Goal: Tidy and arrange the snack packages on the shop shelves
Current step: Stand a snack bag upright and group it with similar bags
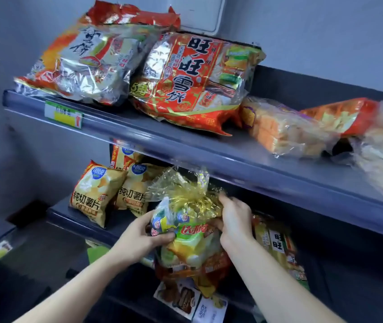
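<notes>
A clear snack bag (186,220) with a gathered gold top sits just below the upper shelf (186,145), its crinkled neck almost touching the shelf's front edge. Inside it are small packets in green, yellow, blue and white.

The left hand (148,231) grips the bag's left side with its fingers curled round it. The right hand (232,217) holds the right side under the gold gather, fingers curled in.

On the upper shelf lies a large red rice-cracker bag (186,82), with small wrapped packs showing through its clear parts. A similar silver-and-orange bag (85,66) lies at the shelf's left end, and clear bags of pale biscuits (283,129) towards its right.

Below the shelf to the left, two yellow crisp bags (97,194) stand upright. Below to the right a yellow-striped pack (276,243) is half hidden by the right forearm.
</notes>
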